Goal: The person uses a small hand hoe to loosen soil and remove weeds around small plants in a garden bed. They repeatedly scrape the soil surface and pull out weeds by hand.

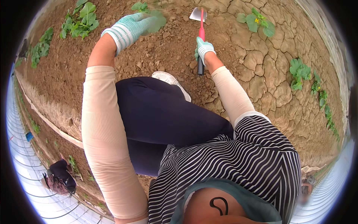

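My right hand (204, 48), in a mint-and-white knitted glove, is closed around the handle of a small hand hoe (202, 32). Its shaft is red, the grip end is black, and the broad metal blade (195, 14) rests at the loose soil ahead. My left hand (132, 28), gloved alike, reaches over the soil beside a young leafy vine plant (139, 6). Motion blurs its fingers, and a green leaf-like patch overlaps them; whether they grip a leaf is unclear.
Dry cracked soil (260, 61) lies to the right, with a yellow-flowered plant (256, 21) and more seedlings (299, 73). Leafier plants (81, 21) grow at upper left. My white shoe (170, 79) stands on crumbled earth. Another person (60, 176) is bent over at lower left, beside greenhouse sheeting (36, 193).
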The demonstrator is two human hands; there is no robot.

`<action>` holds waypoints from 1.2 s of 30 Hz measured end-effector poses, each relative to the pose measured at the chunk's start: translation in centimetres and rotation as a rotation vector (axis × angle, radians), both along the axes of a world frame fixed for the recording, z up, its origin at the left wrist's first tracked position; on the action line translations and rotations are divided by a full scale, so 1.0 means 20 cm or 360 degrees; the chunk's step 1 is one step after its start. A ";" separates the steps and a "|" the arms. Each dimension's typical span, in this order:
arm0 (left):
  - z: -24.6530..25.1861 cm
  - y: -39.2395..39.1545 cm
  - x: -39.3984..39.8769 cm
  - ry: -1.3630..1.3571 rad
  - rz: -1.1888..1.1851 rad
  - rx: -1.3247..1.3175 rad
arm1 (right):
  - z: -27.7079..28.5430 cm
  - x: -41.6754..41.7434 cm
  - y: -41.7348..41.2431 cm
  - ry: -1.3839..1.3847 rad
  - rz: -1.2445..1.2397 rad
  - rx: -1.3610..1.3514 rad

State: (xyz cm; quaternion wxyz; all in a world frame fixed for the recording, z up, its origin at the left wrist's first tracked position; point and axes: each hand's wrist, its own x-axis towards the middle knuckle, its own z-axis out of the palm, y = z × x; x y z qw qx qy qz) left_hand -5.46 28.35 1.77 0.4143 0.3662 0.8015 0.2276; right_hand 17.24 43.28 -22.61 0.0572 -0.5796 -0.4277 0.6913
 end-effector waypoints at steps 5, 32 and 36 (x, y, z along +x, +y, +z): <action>0.12 -0.17 0.01 0.0067 0.0036 -0.0042 | 0.29 0.43 -0.23 0.0070 0.0489 0.0009; 0.17 -0.38 0.02 0.0009 0.0306 -0.0058 | 0.33 0.24 -0.10 0.0144 0.0315 0.0118; 0.01 -0.38 -0.04 -0.0286 0.0399 0.0186 | 0.30 0.85 -0.34 -0.0321 0.0811 -0.0076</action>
